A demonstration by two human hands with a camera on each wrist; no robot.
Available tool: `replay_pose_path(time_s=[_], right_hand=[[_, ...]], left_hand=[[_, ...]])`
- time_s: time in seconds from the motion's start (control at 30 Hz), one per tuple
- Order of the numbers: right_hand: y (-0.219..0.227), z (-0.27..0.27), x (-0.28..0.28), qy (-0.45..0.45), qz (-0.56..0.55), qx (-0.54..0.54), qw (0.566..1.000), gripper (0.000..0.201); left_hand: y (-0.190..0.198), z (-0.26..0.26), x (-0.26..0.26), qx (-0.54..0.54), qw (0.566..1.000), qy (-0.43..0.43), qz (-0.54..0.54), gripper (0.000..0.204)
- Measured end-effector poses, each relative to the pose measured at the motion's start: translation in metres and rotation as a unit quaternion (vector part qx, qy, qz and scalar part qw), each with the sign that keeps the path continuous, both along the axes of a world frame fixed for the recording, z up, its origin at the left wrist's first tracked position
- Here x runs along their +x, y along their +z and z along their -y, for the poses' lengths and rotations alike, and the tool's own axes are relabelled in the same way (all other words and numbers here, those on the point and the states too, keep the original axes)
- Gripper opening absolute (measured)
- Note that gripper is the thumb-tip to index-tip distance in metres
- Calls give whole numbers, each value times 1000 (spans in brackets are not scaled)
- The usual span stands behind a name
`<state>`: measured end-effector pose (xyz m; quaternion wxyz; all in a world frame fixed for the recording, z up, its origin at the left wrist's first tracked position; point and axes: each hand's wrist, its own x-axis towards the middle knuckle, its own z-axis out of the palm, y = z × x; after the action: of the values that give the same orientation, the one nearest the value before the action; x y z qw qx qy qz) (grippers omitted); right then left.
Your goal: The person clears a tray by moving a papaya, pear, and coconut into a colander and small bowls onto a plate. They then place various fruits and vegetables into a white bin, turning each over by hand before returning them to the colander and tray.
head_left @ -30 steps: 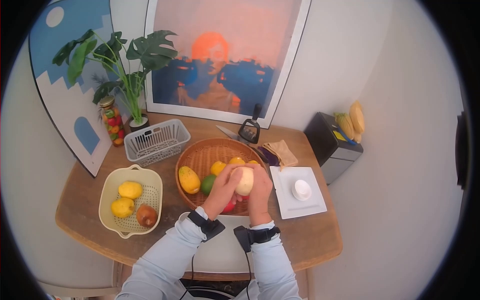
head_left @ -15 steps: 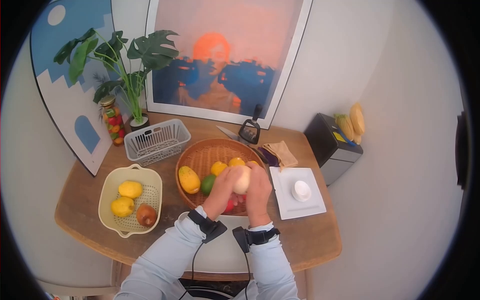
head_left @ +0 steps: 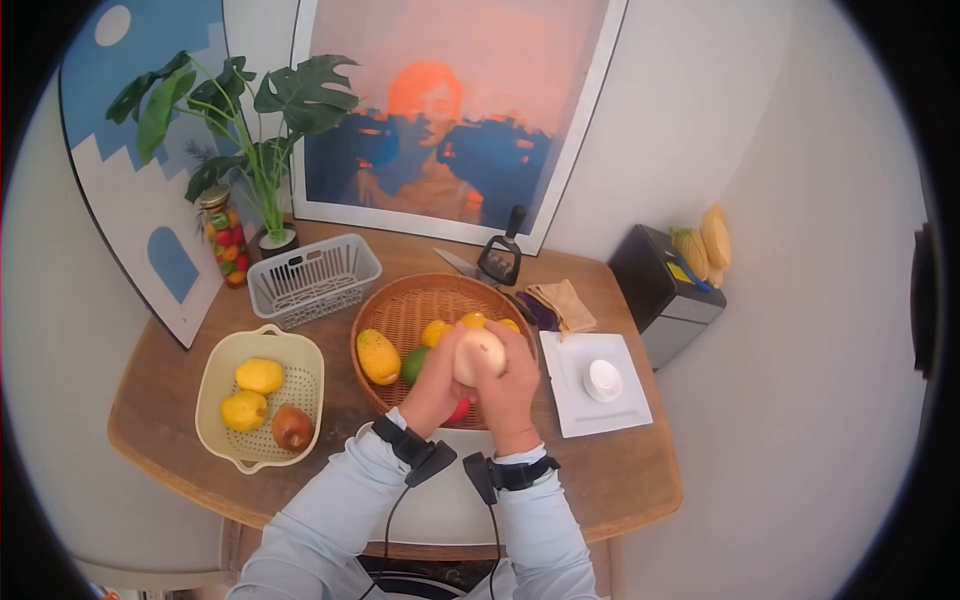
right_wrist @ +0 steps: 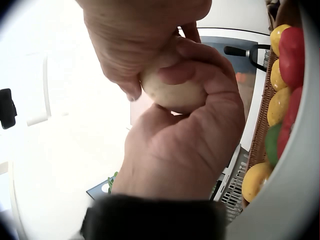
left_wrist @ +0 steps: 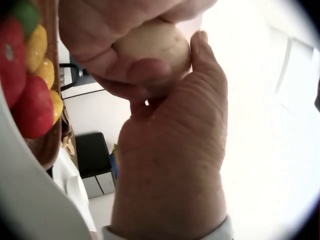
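Observation:
Both hands hold a pale, round potato (head_left: 480, 352) over the near right part of a round wicker basket (head_left: 405, 300). The left hand (head_left: 436, 384) cups it from the left, and the right hand (head_left: 513, 385) wraps its right side with the thumb up against its near face. A small brown spot shows on the potato's top in the head view. Fingers of both hands overlap around the potato (left_wrist: 155, 47) in the left wrist view. Below the hands in the basket are red peppers (right_wrist: 291, 57), yellow fruits (right_wrist: 278, 106), a green fruit (head_left: 412, 368) and a larger yellow fruit (head_left: 378, 358).
A cream colander (head_left: 218, 365) with two yellow fruits and an onion (head_left: 292, 428) stands left. Behind are a grey basket (head_left: 315, 285), a potted plant (head_left: 265, 190), a knife (head_left: 455, 262) and a grater (head_left: 499, 262). A white plate (head_left: 570, 410) bears a small white cup (head_left: 603, 380).
The hands have turned the potato, bringing its brown spot into view, and shifted slightly left. The right thumb has moved across its near side.

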<state>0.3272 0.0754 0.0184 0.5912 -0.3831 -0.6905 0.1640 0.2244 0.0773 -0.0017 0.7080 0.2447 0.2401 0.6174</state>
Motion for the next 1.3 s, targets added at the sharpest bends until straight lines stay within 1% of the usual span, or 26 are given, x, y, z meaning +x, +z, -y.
replay_pose_path(time_s=[0.03, 0.13, 0.17, 0.23, 0.33, 0.37, 0.4, 0.43, 0.47, 0.5, 0.53, 0.6, 0.63, 0.7, 0.73, 0.8, 0.83, 0.9, 0.93, 0.97, 1.0, 1.03, 1.1, 1.2, 1.23, 1.3], right_hand=[[0, 0, -7, -30, 67, 114, 991, 32], [3, -1, -14, -35, 100, 188, 976, 33], [2, -1, -13, -18, 30, 97, 995, 32], [-4, -4, -3, 17, -108, -89, 990, 30], [-8, -12, 14, 72, -189, -185, 962, 29], [-6, -11, 8, 61, -217, -195, 955, 26], [-4, -9, 4, 44, -129, -87, 987, 25], [2, -5, 1, 27, -39, 22, 999, 26], [8, -1, -1, 10, 52, 131, 990, 27], [10, 1, -2, 21, 67, 127, 989, 30], [5, 0, -1, 24, 35, 99, 994, 30], [-7, -8, 1, 30, -27, 44, 998, 32], [-10, -11, 4, 42, -102, -42, 993, 31], [-10, -15, 11, 65, -246, -210, 944, 31], [-11, -16, 11, 48, -188, -135, 972, 29], [-9, -15, 8, 8, -67, 18, 998, 25], [-1, -10, 5, -2, -6, 79, 997, 26], [21, 7, -5, -21, 115, 197, 973, 27], [16, 5, -5, -23, 94, 176, 980, 28], [9, 1, -3, -25, 73, 155, 985, 30], [2, -3, -2, -26, 53, 136, 989, 31], [-3, -7, 0, 4, -35, 37, 999, 31], [-10, -14, 6, 61, -207, -162, 963, 30], [-10, -12, 8, 43, -168, -134, 976, 32], [-6, -10, 6, 20, -85, -32, 996, 30], [10, -2, -2, -25, 85, 170, 982, 27]], left_hand=[[4, -1, 1, -20, 996, 3, 87, 44], [17, 5, -4, -30, 994, -14, 106, 45], [10, 5, -6, 7, 1000, -5, 22, 46], [-7, 4, -9, 79, 986, 15, -145, 48], [4, 8, -8, 22, 965, -59, -255, 48], [1, 6, -8, 21, 982, -69, -175, 47], [-6, 2, -8, 18, 992, -80, -93, 47], [-10, 0, -8, 16, 996, -89, -12, 47], [0, 2, -8, 1, 996, -89, 4, 47], [13, 7, -9, -15, 996, -89, 20, 47], [20, 10, -10, -31, 995, -88, 37, 48], [-11, 1, -7, 74, 991, -30, -109, 50], [-10, 2, -7, 126, 975, 0, -181, 51], [-4, 8, -1, 93, 957, -7, -276, 54], [3, 11, 2, 77, 943, -11, -324, 56], [-10, 1, -3, 53, 988, -70, -131, 58], [-15, -3, -4, 39, 994, -99, -32, 60], [10, 6, -7, 28, 994, -103, 22, 61], [19, 10, -8, 23, 993, -103, 50, 62], [9, 5, -11, 40, 993, -109, 35, 54], [6, 5, -10, 68, 994, -68, -50, 51], [3, 6, -7, 95, 986, -26, -134, 48], [1, 10, 4, 170, 934, 70, -307, 41], [0, 7, 2, 38, 979, 4, -199, 41], [2, 6, 0, 19, 992, -20, -120, 41], [10, 3, -6, -22, 997, -68, 40, 41]])
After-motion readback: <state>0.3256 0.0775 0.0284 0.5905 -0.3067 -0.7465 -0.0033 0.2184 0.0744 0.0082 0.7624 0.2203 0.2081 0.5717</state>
